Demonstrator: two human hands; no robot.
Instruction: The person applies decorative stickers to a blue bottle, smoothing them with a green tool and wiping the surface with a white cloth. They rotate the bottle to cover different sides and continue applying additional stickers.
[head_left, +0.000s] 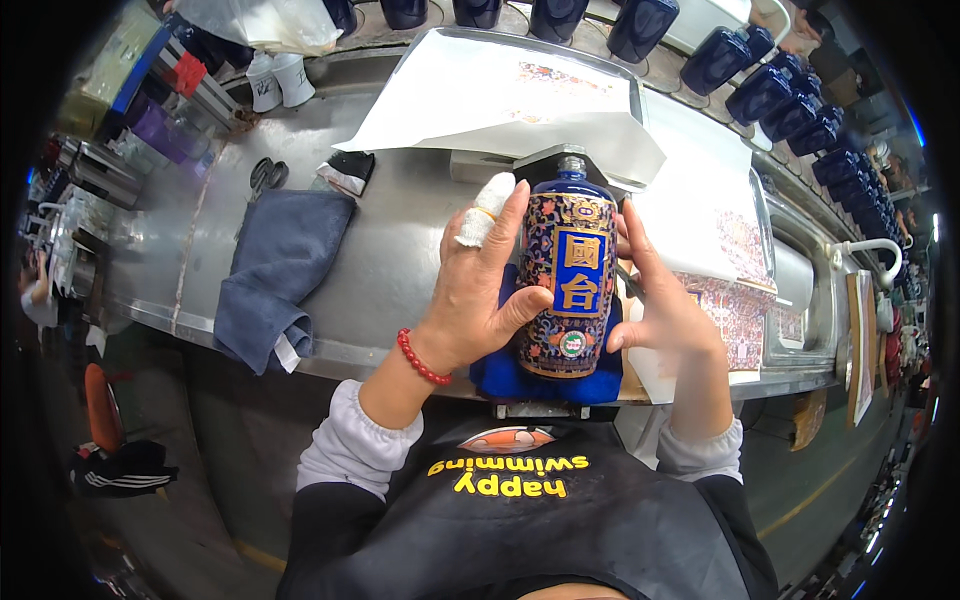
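Between my two hands stands a dark blue bottle (570, 280), covered in a floral pattern with a blue and gold label panel; its glass neck points away from me. My left hand (475, 285), with a white-wrapped finger and a red bead bracelet, presses its thumb on the bottle's front and lays its fingers along the left side. My right hand (665, 300) holds the right side, its thumb at the lower edge and some fingers hidden behind. Beneath the bottle lies a bright blue cloth (492, 378). A dark angular holder (600, 160) shows behind the neck.
A tray with white patterned sheets (480, 95) lies beyond the bottle, and more printed sheets (715, 240) lie right, by a sink (795, 275). Left are a grey-blue towel (280, 260), scissors (267, 177) and white bottles (278, 82). Dark blue bottles (640, 28) line the far edge.
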